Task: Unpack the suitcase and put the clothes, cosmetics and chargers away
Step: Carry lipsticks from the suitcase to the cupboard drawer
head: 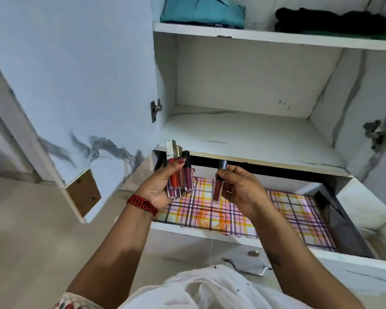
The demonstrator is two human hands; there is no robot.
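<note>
My left hand [159, 188] grips a bunch of three lip gloss tubes [178, 172], red and purple with silver, gold and black caps, held upright over the drawer's left end. My right hand [241, 190] pinches a single dark red lip gloss tube [218, 181] with a grey cap, upright, just right of the bunch. Both hands hover above the pulled-out drawer [210, 233] of a white wardrobe. The drawer's bottom is lined with plaid paper [288, 210] in pink, yellow and purple, and nothing lies on it.
Above the drawer is a bare white shelf [243, 132]. The shelf above it holds folded teal clothes [201, 12] and black and green clothes [339, 23]. The wardrobe's left door [76, 97] stands open, and the right door [379, 112] too. Pale floor lies to the left.
</note>
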